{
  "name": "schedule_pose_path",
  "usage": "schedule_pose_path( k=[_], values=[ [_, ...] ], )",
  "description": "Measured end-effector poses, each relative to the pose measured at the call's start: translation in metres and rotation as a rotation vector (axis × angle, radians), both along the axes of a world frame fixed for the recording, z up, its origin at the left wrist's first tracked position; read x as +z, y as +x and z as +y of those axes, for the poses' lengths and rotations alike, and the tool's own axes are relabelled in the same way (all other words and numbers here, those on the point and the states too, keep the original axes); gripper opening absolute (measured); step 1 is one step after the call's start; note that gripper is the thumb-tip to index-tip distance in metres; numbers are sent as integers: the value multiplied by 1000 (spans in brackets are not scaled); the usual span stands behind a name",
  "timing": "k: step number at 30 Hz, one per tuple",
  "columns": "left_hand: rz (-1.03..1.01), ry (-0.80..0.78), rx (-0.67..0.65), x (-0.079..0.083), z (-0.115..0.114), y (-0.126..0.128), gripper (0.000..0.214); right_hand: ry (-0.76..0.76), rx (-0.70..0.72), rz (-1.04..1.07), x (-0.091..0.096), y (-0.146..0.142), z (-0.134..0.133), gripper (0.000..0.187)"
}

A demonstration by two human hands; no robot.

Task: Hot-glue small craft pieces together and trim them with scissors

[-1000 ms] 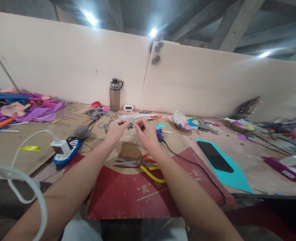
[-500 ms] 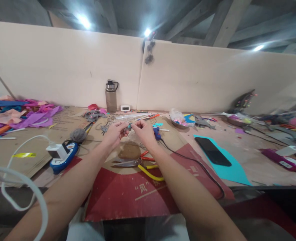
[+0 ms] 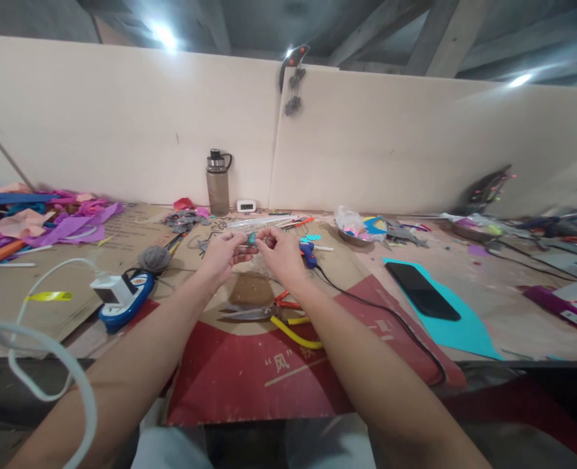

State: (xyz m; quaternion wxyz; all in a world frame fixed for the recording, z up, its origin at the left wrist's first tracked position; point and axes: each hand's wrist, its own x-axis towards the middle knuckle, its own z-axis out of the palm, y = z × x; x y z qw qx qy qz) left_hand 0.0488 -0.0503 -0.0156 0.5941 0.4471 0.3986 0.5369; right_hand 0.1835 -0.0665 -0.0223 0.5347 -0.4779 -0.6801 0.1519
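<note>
A small teal piece (image 3: pixel 252 238), too small to name, sits at the fingertips of both hands above the cardboard. My left hand (image 3: pixel 224 253) is closed in a pinch on it from the left. Closed too, my right hand (image 3: pixel 281 253) has thumb and forefinger together at the piece's right side; whether they grip it or something finer, I cannot tell. Below the hands lie a brown pad (image 3: pixel 251 290) and scissors (image 3: pixel 249 314). Yellow-handled pliers (image 3: pixel 295 335) rest partly behind my right forearm. A blue glue gun (image 3: pixel 309 255) lies just right of my right hand.
Left are a blue power strip (image 3: pixel 127 306) with a white charger, a grey yarn ball (image 3: pixel 154 258) and a looping white cable (image 3: pixel 81 384). A bottle (image 3: pixel 217 185) stands by the wall. Right are a phone (image 3: pixel 422 290) on teal sheet, a bowl (image 3: pixel 354 238) and a black cord (image 3: pixel 391 311).
The teal piece shows more plainly between the fingertips, and the fingers have shifted slightly around it. The camera view has tilted a little; both hands stay in about the same place.
</note>
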Motion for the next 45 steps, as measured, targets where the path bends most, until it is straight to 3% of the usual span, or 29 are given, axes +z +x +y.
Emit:
schedule_pose_path(
  k=[5, 11, 20, 35, 45],
  values=[
    [57, 69, 80, 0, -1, -1, 16, 17, 0, -60, 2, 0, -2, 11],
    [-69, 6, -61, -1, 1, -3, 8, 47, 2, -54, 1, 0, 1, 9],
    [-163, -34, -136, -1, 6, -4, 6, 112, -12, -98, -3, 3, 3, 8],
    [16, 149, -37, -8, 4, 0, 18, 145, -126, -123, 0, 5, 2, 10],
    [116, 230, -39, -9, 2, 3, 16, 168, -173, -162, 0, 5, 3, 8]
  ],
)
